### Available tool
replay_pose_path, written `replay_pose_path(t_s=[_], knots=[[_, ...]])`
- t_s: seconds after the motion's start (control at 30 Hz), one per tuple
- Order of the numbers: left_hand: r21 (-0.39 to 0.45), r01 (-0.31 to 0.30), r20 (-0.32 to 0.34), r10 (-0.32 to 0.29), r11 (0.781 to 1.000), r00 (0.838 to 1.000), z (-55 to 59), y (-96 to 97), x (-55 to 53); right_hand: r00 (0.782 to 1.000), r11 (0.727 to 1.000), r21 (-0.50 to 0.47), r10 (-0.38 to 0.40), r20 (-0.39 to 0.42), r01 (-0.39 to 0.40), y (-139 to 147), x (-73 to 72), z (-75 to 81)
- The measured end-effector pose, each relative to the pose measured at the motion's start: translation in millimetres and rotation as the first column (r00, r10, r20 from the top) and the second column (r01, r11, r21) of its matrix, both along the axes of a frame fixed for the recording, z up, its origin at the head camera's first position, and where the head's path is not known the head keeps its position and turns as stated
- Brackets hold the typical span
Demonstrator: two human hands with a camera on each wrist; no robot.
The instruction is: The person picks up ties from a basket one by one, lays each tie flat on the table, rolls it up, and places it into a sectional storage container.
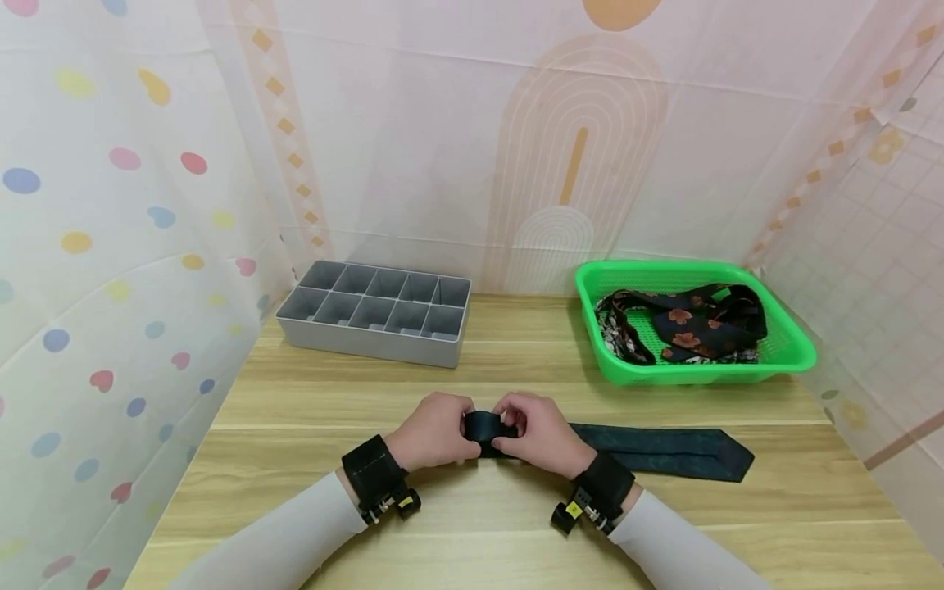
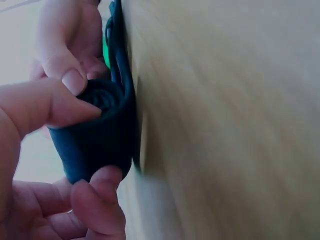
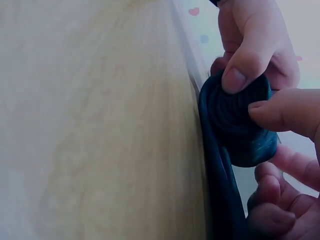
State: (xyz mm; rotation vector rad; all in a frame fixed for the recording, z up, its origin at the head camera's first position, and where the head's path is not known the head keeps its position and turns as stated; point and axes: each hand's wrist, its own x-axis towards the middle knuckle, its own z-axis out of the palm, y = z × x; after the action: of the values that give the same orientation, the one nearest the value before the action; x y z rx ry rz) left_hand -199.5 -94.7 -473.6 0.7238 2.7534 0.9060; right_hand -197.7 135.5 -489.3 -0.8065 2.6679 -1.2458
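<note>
A dark blue-green necktie (image 1: 664,452) lies on the table, one part coiled into a roll (image 1: 483,427) and the rest stretched flat to the right, ending in a pointed tip. My left hand (image 1: 437,430) grips the roll from its left side, thumb on the near edge of the coil and fingers on the far one. From the right, my right hand (image 1: 544,433) pinches the same roll between thumb and fingers. Both wrist views show the spiral layers of the coil (image 2: 95,135), with the two thumbs close together on its edge.
A grey organizer box (image 1: 376,344) with several compartments stands at the back left. At the back right, a green plastic basket (image 1: 708,374) holds patterned neckties (image 1: 689,324), one dark with orange flowers. Printed curtains hang behind and beside the wooden table (image 1: 295,426).
</note>
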Motion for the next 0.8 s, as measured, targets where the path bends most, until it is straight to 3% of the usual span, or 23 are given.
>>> replay_pose_path(t_s=[0.4,0.63,0.8], knots=[[-0.053,-0.016,-0.087,0.011,0.998,0.996,1.5,3.2,2.6,0.999,0.997,0.068,-0.028,-0.021,0.029,-1.2,2.3,2.2],[-0.010,0.009,-0.059,-0.009,1.000,0.998,-2.1,3.7,2.8,0.999,0.994,0.099,-0.042,-0.009,0.042,0.8,1.3,0.2],[-0.029,0.038,-0.022,-0.039,0.999,0.999,-4.4,0.5,0.9,0.999,0.992,0.119,-0.046,-0.006,0.046,2.6,-0.7,-1.2]])
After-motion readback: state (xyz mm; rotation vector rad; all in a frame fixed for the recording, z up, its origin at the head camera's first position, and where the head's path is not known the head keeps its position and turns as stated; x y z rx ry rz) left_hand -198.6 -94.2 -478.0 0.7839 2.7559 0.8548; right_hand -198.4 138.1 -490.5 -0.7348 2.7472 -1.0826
